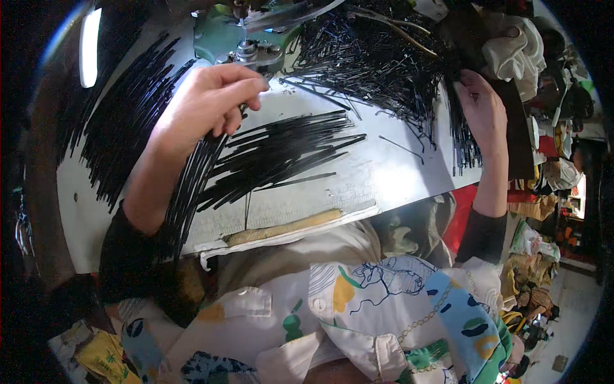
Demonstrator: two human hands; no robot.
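Note:
My left hand [214, 99] is closed, thumb and fingers curled together, over the near side of the machine. A bundle of thin black strips [192, 185] runs down from under its fingers past my forearm to the table's near edge. Another loose sheaf of black strips [281, 150] lies in the middle of the white table [384, 173]. At the far right, my right hand [483, 112] is curled at the edge of a row of black strips [464, 144]. Its fingertips are partly hidden in shadow there, closed on strips.
A green machine [214, 35] with a metal post stands at the back. Right of it rises a tangled heap of black strips [377, 57]. More strips [128, 121] lie at the left. A padded roll [284, 227] lines the near edge; white cloth [515, 54] hangs at the right.

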